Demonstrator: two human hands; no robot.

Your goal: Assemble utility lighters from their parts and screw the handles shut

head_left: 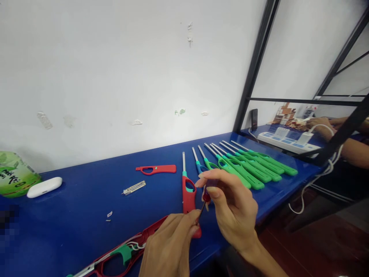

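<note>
My right hand grips a small screwdriver by its dark red handle, the thin shaft slanting down to the left. The shaft's tip is at the fingers of my left hand, which are pressed together; what they hold is hidden. Under and beside the left hand lies an opened red gas lighter, with its green trigger and white wires exposed. Just beyond the fingertips, a whole red lighter lies with its metal barrel pointing away, its lower end partly covered.
Several green lighters lie in a row at the right, with a blue one beside them. A red shell half, a clear fuel tank, a white case and a green package lie left. Beyond the black frame is a power strip and another person's arm.
</note>
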